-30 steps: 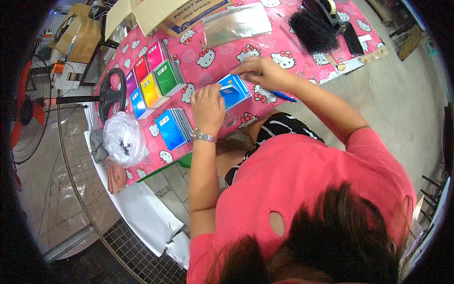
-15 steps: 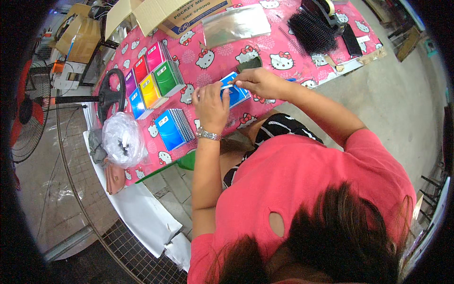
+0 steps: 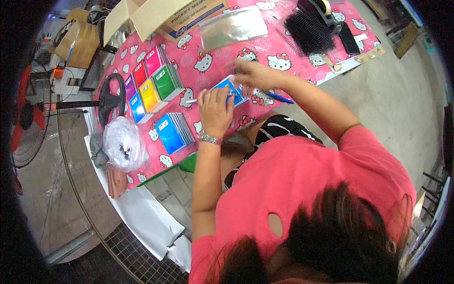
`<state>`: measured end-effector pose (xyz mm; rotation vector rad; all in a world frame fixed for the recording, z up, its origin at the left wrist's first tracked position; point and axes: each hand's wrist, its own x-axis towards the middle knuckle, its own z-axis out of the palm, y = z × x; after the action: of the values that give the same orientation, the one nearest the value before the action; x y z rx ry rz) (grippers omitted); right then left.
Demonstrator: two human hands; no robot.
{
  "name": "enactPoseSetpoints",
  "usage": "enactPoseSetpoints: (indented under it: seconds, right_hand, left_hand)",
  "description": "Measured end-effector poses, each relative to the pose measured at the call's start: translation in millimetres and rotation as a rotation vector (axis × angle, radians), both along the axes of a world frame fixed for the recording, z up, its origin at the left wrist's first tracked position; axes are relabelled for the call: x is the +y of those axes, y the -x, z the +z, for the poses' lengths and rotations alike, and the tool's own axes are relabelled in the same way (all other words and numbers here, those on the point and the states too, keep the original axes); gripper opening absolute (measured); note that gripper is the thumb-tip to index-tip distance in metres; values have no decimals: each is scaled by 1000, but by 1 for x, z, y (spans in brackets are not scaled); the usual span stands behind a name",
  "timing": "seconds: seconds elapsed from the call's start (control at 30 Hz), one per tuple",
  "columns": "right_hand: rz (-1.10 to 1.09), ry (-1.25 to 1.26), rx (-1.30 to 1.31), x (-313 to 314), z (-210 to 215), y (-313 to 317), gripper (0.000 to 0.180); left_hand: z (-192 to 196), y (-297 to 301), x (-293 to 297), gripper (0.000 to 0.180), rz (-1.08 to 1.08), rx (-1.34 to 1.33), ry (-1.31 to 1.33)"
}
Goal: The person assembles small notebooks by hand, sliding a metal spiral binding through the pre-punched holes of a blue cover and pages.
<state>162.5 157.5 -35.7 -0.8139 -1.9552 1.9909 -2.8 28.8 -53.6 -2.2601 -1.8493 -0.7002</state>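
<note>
One small blue notebook (image 3: pixel 228 90), flat between both hands.

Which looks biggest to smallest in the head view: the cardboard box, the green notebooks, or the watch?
1. Cardboard box
2. Green notebooks
3. Watch
The gaps are wide, so nearness doesn't change the order.

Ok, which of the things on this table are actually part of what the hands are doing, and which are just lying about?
In hand:
- left hand and right hand, both on the blue notebook
- stack of blue notebooks
- coloured notebook stacks

Lying about:
- cardboard box
- silver sheet
- black comb bindings
- clear plastic bag
- blue pen
</note>
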Motion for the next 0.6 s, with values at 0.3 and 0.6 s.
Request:
enactPoseSetpoints:
  seconds: [0.3,0.6]
  right_hand:
    - [-387,-1182,-338,25,-95,9,36]
    - [211,-330,-17,-1,-8,-9,26]
  left_hand:
    - [5,12,6,21,-77,-142,51]
    - [1,11,11,31,-14,-181,69]
